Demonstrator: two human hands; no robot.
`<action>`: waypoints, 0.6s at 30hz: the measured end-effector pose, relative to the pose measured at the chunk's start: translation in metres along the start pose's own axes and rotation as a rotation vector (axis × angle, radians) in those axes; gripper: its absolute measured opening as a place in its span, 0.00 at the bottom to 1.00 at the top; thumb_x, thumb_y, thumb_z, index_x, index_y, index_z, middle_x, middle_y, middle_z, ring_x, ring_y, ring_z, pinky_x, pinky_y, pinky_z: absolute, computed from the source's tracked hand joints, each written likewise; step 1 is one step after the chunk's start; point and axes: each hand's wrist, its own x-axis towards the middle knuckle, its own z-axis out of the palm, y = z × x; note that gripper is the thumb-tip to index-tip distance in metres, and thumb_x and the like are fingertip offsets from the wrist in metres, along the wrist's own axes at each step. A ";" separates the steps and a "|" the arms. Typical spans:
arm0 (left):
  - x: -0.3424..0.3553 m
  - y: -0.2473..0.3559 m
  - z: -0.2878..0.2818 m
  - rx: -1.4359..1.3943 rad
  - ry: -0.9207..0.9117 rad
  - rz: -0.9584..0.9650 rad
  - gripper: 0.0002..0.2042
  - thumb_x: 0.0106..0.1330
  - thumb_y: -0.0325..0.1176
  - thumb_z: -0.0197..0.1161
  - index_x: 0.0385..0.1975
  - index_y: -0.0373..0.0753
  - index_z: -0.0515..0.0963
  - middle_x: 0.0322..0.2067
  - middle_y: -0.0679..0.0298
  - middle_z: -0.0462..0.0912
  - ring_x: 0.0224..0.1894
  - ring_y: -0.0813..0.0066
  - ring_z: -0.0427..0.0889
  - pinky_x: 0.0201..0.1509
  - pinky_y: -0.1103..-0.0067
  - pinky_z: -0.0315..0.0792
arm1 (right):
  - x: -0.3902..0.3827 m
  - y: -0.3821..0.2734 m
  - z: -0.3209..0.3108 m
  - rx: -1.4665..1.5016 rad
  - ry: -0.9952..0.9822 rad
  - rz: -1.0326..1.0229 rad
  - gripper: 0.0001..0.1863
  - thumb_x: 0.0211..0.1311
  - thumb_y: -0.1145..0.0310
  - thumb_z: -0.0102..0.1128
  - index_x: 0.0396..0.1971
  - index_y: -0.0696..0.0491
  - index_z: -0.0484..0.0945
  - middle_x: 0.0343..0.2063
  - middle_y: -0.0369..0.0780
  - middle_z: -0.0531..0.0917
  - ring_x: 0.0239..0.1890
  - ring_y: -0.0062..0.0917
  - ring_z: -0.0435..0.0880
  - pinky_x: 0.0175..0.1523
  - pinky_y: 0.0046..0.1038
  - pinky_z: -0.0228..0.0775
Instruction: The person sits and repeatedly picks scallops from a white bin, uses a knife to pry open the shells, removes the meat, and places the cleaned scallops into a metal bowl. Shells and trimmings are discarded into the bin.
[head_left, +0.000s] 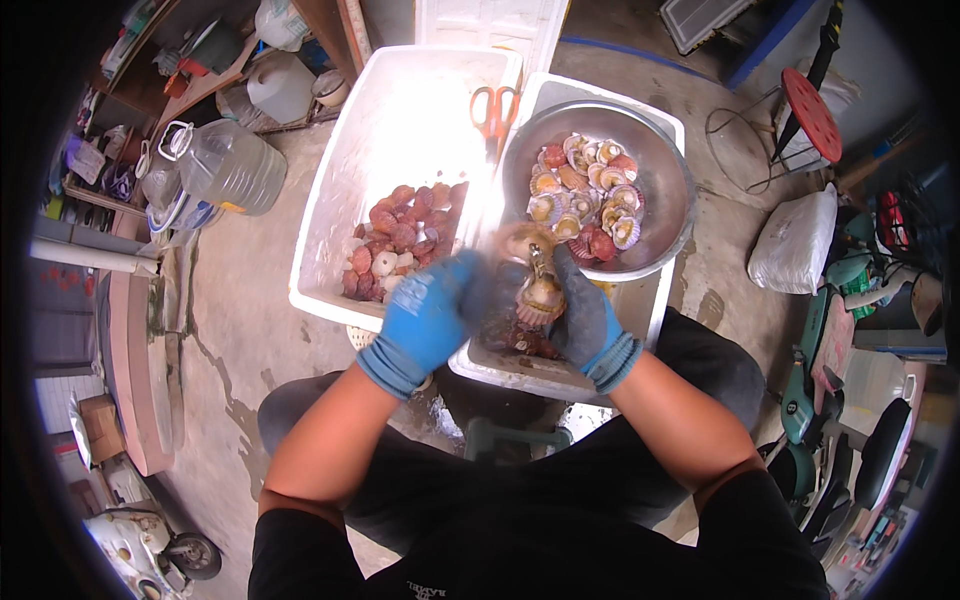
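Both gloved hands are working one scallop [540, 297] over the near foam box [655, 310]: the right hand [590, 320] is gripping it, the left hand [430, 320] is clenching something unclear beside it, apparently mid-shucking, likely prying next.

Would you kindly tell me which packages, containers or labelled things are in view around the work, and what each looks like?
Left foam box: white, rectangular, holding reddish shells.
Right foam box: white, under a metal bowl.
Plastic jug: clear, lying left on the floor, white handle.
White sack: tied, bulging, on the floor at right.
Cardboard box: brown, small, far left.
No screens or signs show.
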 end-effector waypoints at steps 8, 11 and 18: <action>-0.009 0.003 0.027 0.105 -0.146 0.021 0.08 0.72 0.32 0.64 0.45 0.36 0.79 0.27 0.49 0.84 0.27 0.46 0.85 0.32 0.57 0.78 | -0.001 0.003 -0.003 -0.259 0.126 0.029 0.22 0.85 0.51 0.50 0.62 0.52 0.78 0.42 0.35 0.85 0.40 0.20 0.86 0.45 0.25 0.82; -0.011 -0.003 0.027 0.146 -0.217 -0.042 0.09 0.71 0.33 0.63 0.47 0.40 0.80 0.29 0.52 0.86 0.32 0.49 0.87 0.36 0.57 0.81 | 0.000 0.010 -0.012 -0.219 0.089 0.013 0.22 0.86 0.51 0.49 0.60 0.54 0.78 0.43 0.36 0.86 0.41 0.23 0.89 0.48 0.27 0.85; -0.012 -0.004 0.025 0.188 -0.163 -0.009 0.07 0.73 0.32 0.62 0.40 0.36 0.81 0.24 0.50 0.84 0.25 0.47 0.84 0.31 0.57 0.78 | 0.001 0.009 -0.019 -0.235 0.003 -0.038 0.21 0.86 0.54 0.50 0.61 0.55 0.78 0.46 0.37 0.87 0.44 0.21 0.88 0.51 0.28 0.84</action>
